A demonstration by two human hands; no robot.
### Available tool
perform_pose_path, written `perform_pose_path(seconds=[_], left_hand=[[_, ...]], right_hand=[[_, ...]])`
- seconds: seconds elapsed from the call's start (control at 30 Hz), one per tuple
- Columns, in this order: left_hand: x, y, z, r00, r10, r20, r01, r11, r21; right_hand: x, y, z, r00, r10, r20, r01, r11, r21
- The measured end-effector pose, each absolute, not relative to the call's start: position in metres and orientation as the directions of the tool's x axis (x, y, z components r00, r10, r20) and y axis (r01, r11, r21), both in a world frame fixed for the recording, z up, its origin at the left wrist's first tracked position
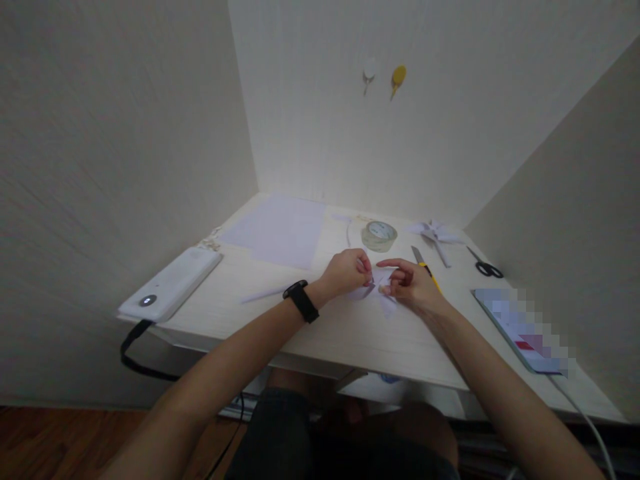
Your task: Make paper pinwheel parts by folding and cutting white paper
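A folded white paper pinwheel [387,306] lies between my two hands above the desk, its pointed blades partly hidden by fingers. My left hand [345,273], with a black watch on the wrist, pinches at the middle of the pinwheel; any small piece at its fingertips is too small to make out. My right hand [414,283] grips the pinwheel's right side with thumb and curled fingers, while its index finger stretches toward the left hand. Just beyond the right hand lies a yellow utility knife [431,277], blade out. A thin rolled paper stick [263,294] rests left of the watch.
White paper sheets [287,223] lie at the back left, with a clear tape roll [379,236] right of them. Another paper pinwheel [436,235], black scissors [487,268] and a tablet-like device [520,330] are along the right. A white power bank [173,285] sits left.
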State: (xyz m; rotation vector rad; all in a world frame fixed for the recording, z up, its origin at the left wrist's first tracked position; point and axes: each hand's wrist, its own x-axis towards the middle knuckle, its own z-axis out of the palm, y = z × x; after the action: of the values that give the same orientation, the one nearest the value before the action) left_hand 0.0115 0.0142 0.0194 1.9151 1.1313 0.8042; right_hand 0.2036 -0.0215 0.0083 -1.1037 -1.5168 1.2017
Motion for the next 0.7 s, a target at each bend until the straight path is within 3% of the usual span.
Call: perform_pose_path(seconds=[0.43,0.7], left_hand=[[0.0101,0.0140,0.0179,0.389,0.893,0.227,0.463,-0.403,0.790],[0.0121,0.0162,0.0138,0.376,0.903,0.209,0.402,-0.362,0.841]], right_hand=[[0.1997,-0.0238,0.0105,-0.148,0.975,0.163,0.174,0.188,-0.967],[0.2000,-0.0236,0.0102,-0.117,0.974,0.192,0.144,0.208,-0.968]])
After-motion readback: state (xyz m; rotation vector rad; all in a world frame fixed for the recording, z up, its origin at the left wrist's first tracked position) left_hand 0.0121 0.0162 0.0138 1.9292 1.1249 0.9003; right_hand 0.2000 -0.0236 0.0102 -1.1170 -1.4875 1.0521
